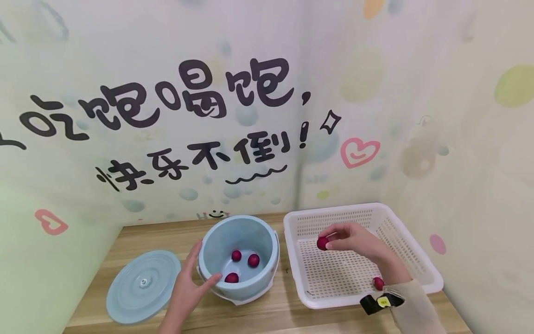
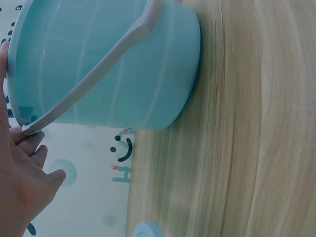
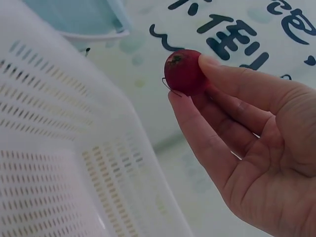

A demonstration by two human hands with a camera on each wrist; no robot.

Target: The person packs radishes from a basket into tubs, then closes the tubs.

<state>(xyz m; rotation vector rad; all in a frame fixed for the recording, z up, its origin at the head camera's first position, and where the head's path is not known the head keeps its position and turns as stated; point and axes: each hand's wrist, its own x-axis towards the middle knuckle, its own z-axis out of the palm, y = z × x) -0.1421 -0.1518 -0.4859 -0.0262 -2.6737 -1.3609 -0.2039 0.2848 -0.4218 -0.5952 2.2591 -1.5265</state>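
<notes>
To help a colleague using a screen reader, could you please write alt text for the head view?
A person's right grip holds a small red fruit over a white basket with another inside; the left grip touches a blue bucket containing three more. A blue lid lies on the table.

this looks like a homely corner, perhaps for meals or kitchen chores; whether it belongs to a home or a made-up set, i cannot tell. pale, bubble-spotted walls point(image 1: 396, 51) close in around a wood-grain tabletop point(image 1: 258, 321). dark chinese lettering point(image 1: 200, 88) speaks of eating and drinking one's fill, near a pink heart point(image 1: 360, 153) and a smiling face point(image 1: 217, 214). a blue pail point(image 1: 246, 293), its lid point(image 1: 143, 297), a white basket point(image 1: 293, 260) and small red fruits point(image 1: 253, 260) suggest household work.
</notes>
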